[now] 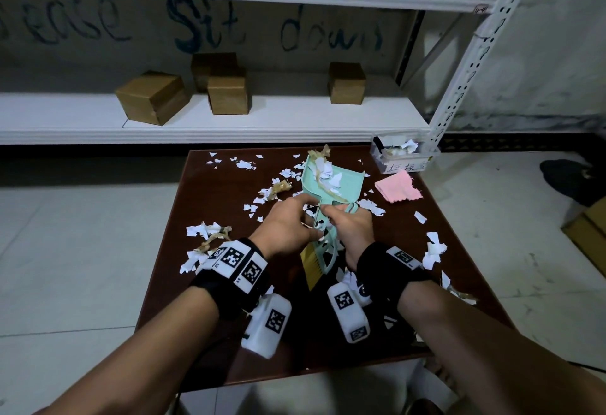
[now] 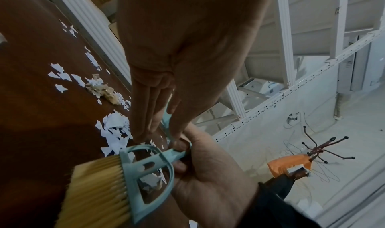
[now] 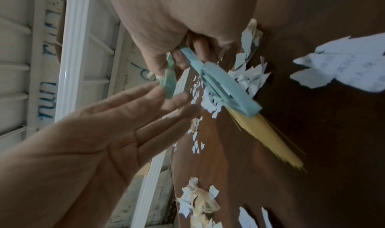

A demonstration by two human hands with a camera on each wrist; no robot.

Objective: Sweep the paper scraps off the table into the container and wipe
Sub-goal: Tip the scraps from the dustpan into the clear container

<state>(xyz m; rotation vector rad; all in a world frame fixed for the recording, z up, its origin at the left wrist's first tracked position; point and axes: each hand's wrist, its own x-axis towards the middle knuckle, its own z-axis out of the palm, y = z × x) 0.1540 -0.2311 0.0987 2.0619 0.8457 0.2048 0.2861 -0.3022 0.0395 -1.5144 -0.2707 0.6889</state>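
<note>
At the lower centre of the head view, my right hand (image 1: 349, 229) is curled round the handle of the small mint-green plastic brush with straw-yellow bristles (image 1: 319, 255), bristles pointing back toward me and the handle running away up the frame. My left hand (image 1: 285, 224) lies just beside it, fingers nearly straight; the right wrist view shows their tips touching the thin handle of the mint-green plastic dustpan (image 1: 323, 181), with no closed grip on it that I can see. The pan's long axis runs from the two hands toward the upper middle of the frame, its mouth at the far end, already holding some torn white paper scraps (image 1: 433, 249) and a tan strip. I judge the left hand is the nearer one to take the pan, leaving the right free to turn the brush. More scraps lie scattered over the dark brown wooden table (image 1: 377, 342) on both sides of my wrists. Beyond the pan, to the upper right, a folded pink cloth (image 1: 398, 188) lies on the table, and past it at the far right corner stands the clear plastic container (image 1: 405, 154), with scraps inside. The cloth sits on the path from pan to container.
</note>
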